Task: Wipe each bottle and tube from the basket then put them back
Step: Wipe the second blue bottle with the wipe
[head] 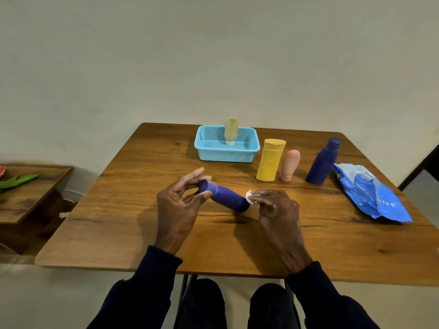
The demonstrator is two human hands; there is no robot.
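Note:
My left hand (179, 201) pinches the cap end of a dark blue tube (225, 195), which is held sideways just above the wooden table (142, 222). My right hand (275, 210) pinches a small white wipe (250, 195) against the tube's other end. A light blue basket (206, 148) stands at the back with a beige tube (231, 131) upright inside it. To the right of the basket stand a yellow bottle (270, 160), a pink tube (290, 165) and a dark blue bottle (322, 162).
A blue and white wipes packet (370, 193) lies near the table's right edge. A lower wooden side table (28, 195) with a green object on it stands to the left. A plain wall runs behind the table.

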